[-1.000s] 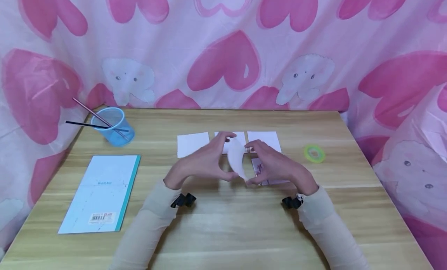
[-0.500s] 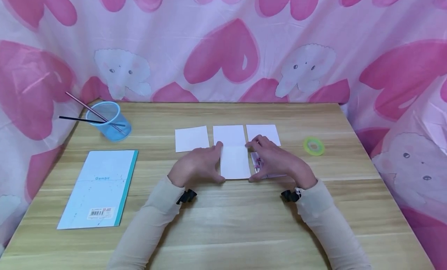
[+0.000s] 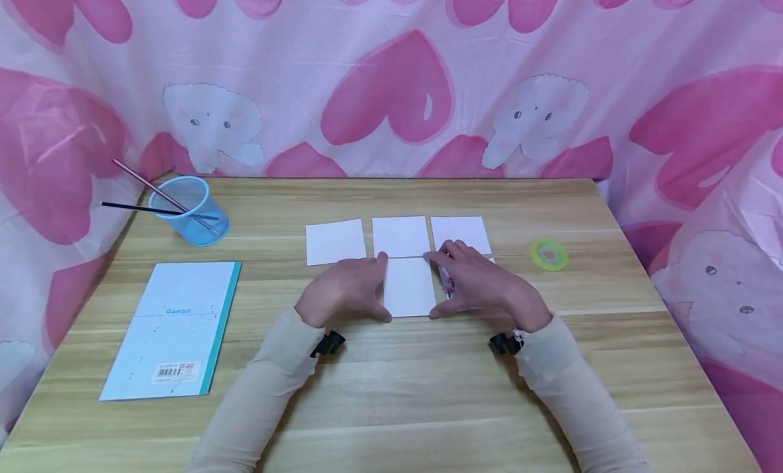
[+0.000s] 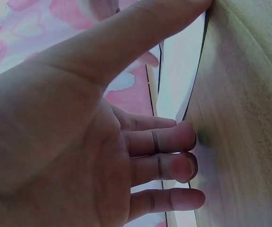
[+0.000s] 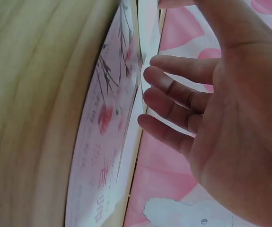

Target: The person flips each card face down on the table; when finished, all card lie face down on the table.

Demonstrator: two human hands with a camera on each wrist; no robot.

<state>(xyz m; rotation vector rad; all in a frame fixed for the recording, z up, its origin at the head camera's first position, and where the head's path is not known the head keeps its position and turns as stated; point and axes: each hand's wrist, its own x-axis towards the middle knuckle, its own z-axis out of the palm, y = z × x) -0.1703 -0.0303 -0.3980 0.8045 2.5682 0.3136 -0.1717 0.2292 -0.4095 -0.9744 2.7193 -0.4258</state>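
Observation:
A white paper square point(image 3: 408, 287) lies flat on the wooden table point(image 3: 428, 391), just in front of the middle one of three white squares point(image 3: 400, 236) set in a row. My left hand point(image 3: 350, 288) rests at its left edge, with thumb and forefinger touching its two left corners. My right hand point(image 3: 480, 283) touches its right edge the same way. Both hands have straight, relaxed fingers. Under the right hand lies a printed sheet with pink blossoms point(image 5: 107, 142), mostly hidden in the head view. The left wrist view shows the thumb point(image 4: 140, 33) reaching the paper's edge point(image 4: 180, 71).
A blue cup point(image 3: 191, 212) with two pencils stands at the back left. In front of it lies a pale blue notebook point(image 3: 171, 327). A green tape roll point(image 3: 549, 253) sits to the right of the squares. Pink heart-patterned cloth point(image 3: 391, 85) surrounds the table.
A second ago both hands held the white square bent and lifted off the table. It now lies flat below the middle square, with the hands flattened at its sides.

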